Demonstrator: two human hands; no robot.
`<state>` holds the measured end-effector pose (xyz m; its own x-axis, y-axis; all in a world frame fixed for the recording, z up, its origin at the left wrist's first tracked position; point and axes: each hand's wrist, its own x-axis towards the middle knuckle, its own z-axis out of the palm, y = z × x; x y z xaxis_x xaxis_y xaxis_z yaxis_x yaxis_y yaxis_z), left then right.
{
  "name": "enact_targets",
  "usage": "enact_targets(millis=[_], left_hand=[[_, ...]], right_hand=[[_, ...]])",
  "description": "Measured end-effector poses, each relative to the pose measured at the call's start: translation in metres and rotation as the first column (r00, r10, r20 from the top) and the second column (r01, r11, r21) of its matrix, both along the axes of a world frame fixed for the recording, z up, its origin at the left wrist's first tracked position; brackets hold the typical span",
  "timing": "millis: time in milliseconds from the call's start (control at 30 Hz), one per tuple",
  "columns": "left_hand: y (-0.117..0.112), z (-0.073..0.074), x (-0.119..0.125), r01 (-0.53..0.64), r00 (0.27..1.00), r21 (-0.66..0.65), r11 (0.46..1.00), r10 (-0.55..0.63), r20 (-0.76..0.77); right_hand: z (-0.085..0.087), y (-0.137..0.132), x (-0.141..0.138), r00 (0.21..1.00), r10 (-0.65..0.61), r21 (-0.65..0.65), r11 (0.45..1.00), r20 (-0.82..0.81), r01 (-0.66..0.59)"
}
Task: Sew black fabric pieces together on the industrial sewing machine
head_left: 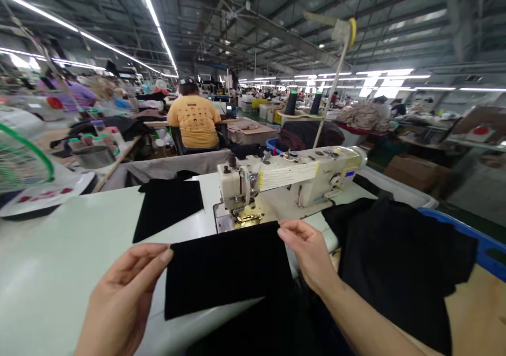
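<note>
A black fabric piece (227,269) lies flat on the white table (59,250) just in front of the sewing machine (288,182). My left hand (126,292) pinches its left edge between thumb and fingers. My right hand (306,250) grips its upper right corner, close to the machine's needle plate (247,218). A second black fabric piece (168,205) rests on the table to the left of the machine, touched by neither hand.
A heap of black cloth (395,271) fills a blue-rimmed bin (482,240) at my right. A green fan (19,161) stands at the far left. A person in a yellow shirt (193,118) sits ahead, back turned, among other workstations.
</note>
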<state>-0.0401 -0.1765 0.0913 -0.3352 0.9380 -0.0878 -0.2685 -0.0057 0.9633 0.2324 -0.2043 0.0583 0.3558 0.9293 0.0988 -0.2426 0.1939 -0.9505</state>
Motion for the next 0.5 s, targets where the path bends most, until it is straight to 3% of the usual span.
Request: enact_targets(millis=[400,500], left_hand=[[-0.006,0.001,0.005,-0.027,0.993,0.028,0.999,0.03,-0.114],[-0.006,-0.003,0.005,-0.027,0.99,0.046,0.999,0.033,-0.136]], right_hand=[[0.011,-0.004,-0.005,0.999,-0.024,-0.038,0.999,-0.024,0.023],[0.011,-0.003,-0.005,0.998,0.019,-0.041,0.999,-0.065,-0.022]])
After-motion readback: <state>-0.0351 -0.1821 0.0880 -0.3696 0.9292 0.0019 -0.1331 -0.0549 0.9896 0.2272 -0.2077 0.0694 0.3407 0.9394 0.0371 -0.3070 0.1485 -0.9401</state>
